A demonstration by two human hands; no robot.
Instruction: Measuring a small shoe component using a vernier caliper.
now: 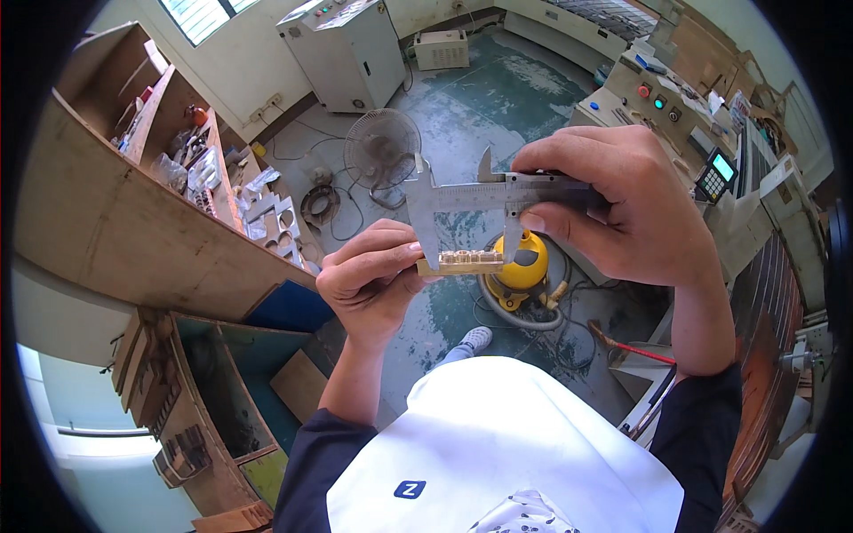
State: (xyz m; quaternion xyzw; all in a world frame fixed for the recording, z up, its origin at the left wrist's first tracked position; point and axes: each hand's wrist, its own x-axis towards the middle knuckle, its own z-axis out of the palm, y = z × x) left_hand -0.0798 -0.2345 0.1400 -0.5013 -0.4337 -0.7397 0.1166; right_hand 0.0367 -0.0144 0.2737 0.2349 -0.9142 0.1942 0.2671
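A: Item 1, held things?

B: Left hand (369, 280) pinches a small brass block (460, 261) by its left end. Right hand (622, 209) grips a steel vernier caliper (475, 197), thumb on the slider; the 2 lower jaws stand at either end of the block, touching it.

A: Item 2, floor below?

B: Yellow vacuum cleaner (524, 266) with a pale hose, directly behind the block. Standing fan (382, 147) further off, near a grey machine cabinet (342, 53).

A: Item 3, sides?

B: Wooden shelving (151, 222) on the left, with metal parts on it. Control panel (657, 98) with coloured buttons on the right.
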